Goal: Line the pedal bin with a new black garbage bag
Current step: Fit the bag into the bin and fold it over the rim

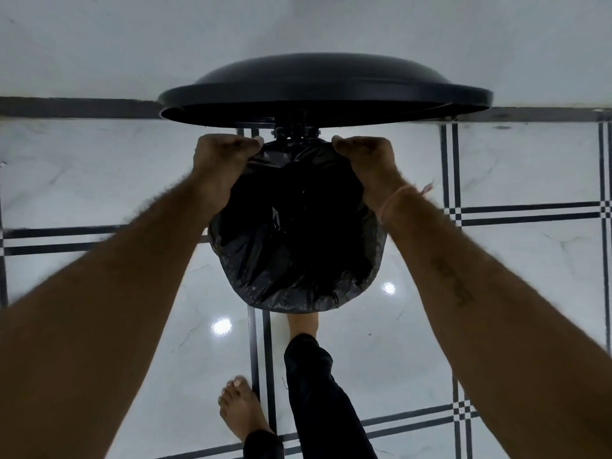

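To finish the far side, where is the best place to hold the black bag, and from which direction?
Hold the garbage bag by its loose far hem near the hinge, from above, one of the hands each side. The near edge already looks folded over.

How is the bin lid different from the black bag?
The bin lid looks smooth and stiff; the garbage bag is crinkled and floppy. The lid stands open and untouched; the bag's far edge is pinched by the left hand and right hand. Both are black.
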